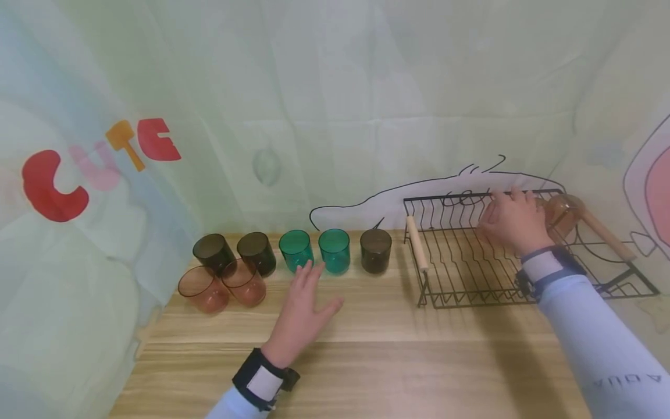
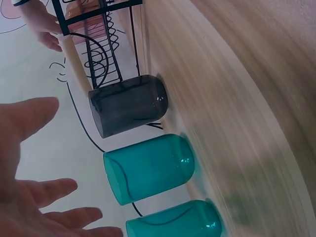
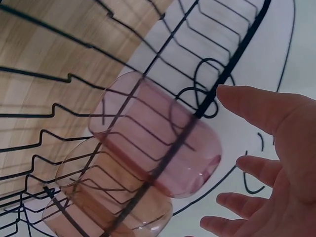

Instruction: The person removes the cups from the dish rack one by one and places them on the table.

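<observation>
My right hand (image 1: 515, 221) is over the back of a black wire dish rack (image 1: 417, 243) with wooden handles. In the right wrist view its fingers are spread beside a pink glass (image 3: 202, 155) and do not grip it. That glass lies tilted in the rack, with amber-tinted glasses (image 3: 113, 168) alongside. My left hand (image 1: 300, 314) hovers over the table with fingers extended, holding nothing. Just beyond its fingertips stand two teal glasses (image 1: 296, 250), upright, and to their right a dark brown glass (image 1: 376, 250).
Two dark glasses (image 1: 256, 253) stand at the back left of the wooden table (image 1: 366, 361), with two pinkish-orange glasses (image 1: 204, 291) in front of them. A printed curtain (image 1: 335, 116) hangs behind and along the sides.
</observation>
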Demonstrator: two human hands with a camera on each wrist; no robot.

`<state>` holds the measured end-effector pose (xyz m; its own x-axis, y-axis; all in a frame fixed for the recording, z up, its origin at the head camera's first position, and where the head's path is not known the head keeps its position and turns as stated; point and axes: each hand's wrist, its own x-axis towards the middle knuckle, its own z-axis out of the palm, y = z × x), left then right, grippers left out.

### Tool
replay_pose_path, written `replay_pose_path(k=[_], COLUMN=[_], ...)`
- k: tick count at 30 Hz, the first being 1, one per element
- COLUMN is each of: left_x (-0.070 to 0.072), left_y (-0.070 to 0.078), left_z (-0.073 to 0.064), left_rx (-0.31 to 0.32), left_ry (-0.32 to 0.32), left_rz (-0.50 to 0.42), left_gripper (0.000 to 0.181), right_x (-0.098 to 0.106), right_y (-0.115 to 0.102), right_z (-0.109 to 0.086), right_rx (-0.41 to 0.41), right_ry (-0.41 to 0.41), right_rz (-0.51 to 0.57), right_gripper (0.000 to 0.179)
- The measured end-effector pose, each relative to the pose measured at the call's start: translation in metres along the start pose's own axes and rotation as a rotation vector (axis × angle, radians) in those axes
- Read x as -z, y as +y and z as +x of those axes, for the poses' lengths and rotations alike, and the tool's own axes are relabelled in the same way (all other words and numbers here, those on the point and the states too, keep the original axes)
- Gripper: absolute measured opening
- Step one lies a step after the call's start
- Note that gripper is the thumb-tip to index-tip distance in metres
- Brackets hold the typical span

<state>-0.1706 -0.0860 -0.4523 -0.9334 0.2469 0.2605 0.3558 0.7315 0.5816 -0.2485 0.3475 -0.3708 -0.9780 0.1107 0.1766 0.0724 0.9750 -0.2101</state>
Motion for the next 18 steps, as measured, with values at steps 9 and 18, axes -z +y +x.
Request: replay_pose_path(k=[9,18], left_x=[-0.008,-0.007], left_y=[0.000,0.005], left_z=[-0.003,-0.004], left_rx=[0.019,0.017], left_ry=[-0.092,-0.109], left_rz=[0.045,0.055], left_gripper=[0.083,0.080], right_x=[-0.004,-0.008], right_y=[0.008,0.009], right_z=[0.011,0.015], right_rx=[0.002,0.035], right_ry=[-0.031,-0.082], right_rz=[-0.074,-0.119], right_gripper=[0.097,0.071])
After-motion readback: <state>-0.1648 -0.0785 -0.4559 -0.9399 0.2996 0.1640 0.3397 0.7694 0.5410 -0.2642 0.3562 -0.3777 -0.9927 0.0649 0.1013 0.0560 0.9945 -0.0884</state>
